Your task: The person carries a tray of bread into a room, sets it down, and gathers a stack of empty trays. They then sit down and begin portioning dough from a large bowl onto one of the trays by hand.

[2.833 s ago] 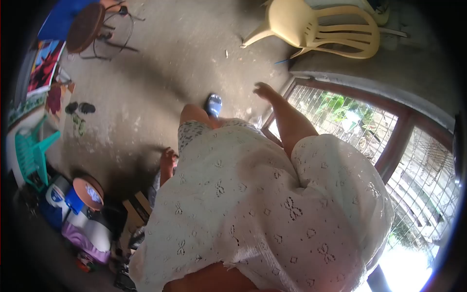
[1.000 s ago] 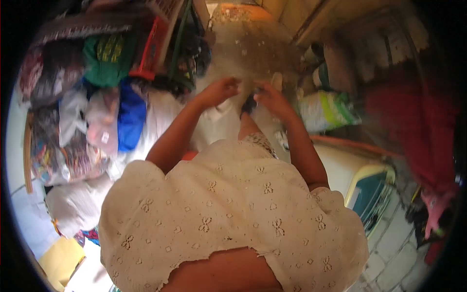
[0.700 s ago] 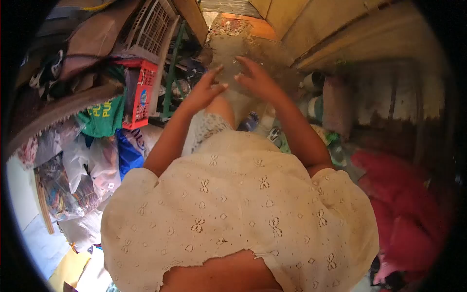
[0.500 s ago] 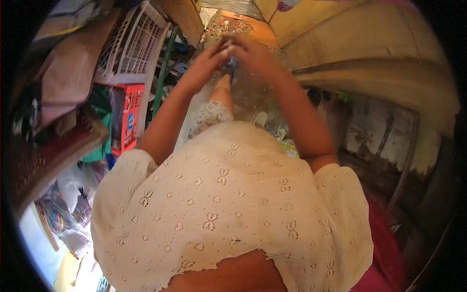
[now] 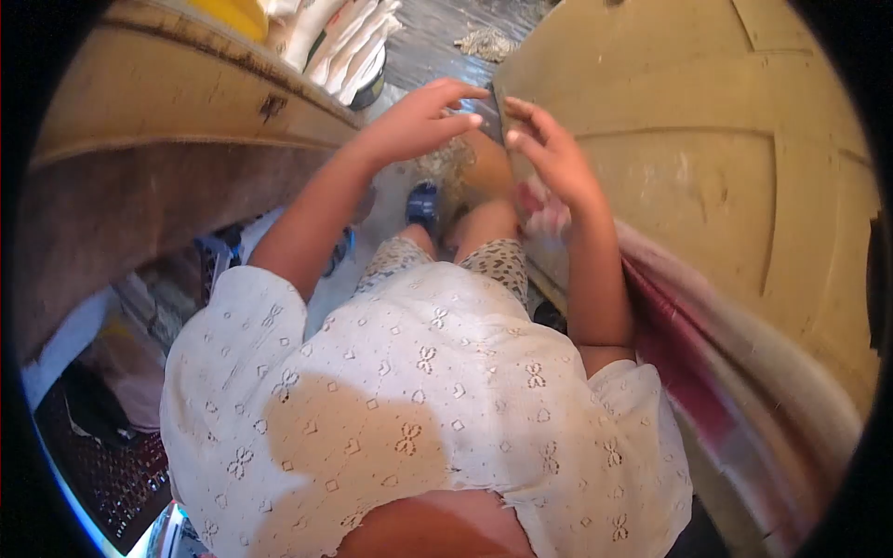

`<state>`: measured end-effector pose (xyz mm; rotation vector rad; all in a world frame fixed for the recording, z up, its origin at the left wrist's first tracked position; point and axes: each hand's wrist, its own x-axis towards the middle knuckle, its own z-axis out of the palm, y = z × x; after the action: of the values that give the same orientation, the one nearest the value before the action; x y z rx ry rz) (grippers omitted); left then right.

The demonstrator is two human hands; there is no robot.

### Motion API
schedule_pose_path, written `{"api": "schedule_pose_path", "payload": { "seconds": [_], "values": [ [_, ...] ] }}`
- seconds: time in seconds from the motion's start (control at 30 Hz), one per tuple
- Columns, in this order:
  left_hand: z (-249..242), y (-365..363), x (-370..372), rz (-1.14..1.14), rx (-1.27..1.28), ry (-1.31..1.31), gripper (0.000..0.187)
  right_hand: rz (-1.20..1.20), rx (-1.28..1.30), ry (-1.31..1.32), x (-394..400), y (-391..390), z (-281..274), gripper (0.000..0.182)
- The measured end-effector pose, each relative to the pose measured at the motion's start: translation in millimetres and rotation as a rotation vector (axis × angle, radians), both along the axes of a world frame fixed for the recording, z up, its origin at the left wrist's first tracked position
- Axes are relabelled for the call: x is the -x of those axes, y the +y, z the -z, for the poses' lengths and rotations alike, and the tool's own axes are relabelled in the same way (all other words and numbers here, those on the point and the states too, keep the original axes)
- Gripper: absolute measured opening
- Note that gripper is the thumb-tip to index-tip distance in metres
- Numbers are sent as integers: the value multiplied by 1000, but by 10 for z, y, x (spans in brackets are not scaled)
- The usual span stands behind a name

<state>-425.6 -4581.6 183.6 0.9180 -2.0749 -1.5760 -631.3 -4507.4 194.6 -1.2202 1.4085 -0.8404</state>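
Loosely curved hands (image 5: 416, 124) (image 5: 558, 166) near scuffed, flat panel (image 5: 684, 205)

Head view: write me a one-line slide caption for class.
Left hand and right hand, open and apart, held above patterned shorts and a blue shoe.

Shirt (image 5: 493, 372): off-white, with an all-over openwork pattern of butterflies, hearts and diamonds; one broad area on the front reads tan. Shorts (image 5: 499, 264): pale ground, dark irregular spots. Footwear (image 5: 422, 206): dark blue. Right-hand panel (image 5: 670, 195): mustard-tan, with darker brown lines. Cloth (image 5: 684, 312) beside that panel: bands of pink, deep red and beige; finer pattern blurred. Upper left board (image 5: 186, 102): tan, with a dark brown mark. Lower left board (image 5: 139, 209): darker brown. Top-left item (image 5: 234, 13): solid yellow. Stacked pieces (image 5: 353, 46): white. Perforated basket (image 5: 126, 479): dark reddish brown.
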Motion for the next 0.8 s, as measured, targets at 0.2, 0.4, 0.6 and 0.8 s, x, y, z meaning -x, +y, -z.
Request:
{"api": "schedule_pose_path", "payload": {
  "seconds": [0.2,0.4,0.6,0.8],
  "values": [
    [54,-1041,-306,-8,136,-303,40,-309,108,130,383,-819,546,47],
    [78,-1307,-334,-62,-5,-341,39,-346,78,205,783,-1250,646,47],
    [164,-1299,-355,-81,-323,-262,41,-247,-204,147,686,-787,38,47],
    [85,-1113,-243,-132,-332,-10,53,-197,-62,206,547,-191,91,57]
  ]
}}
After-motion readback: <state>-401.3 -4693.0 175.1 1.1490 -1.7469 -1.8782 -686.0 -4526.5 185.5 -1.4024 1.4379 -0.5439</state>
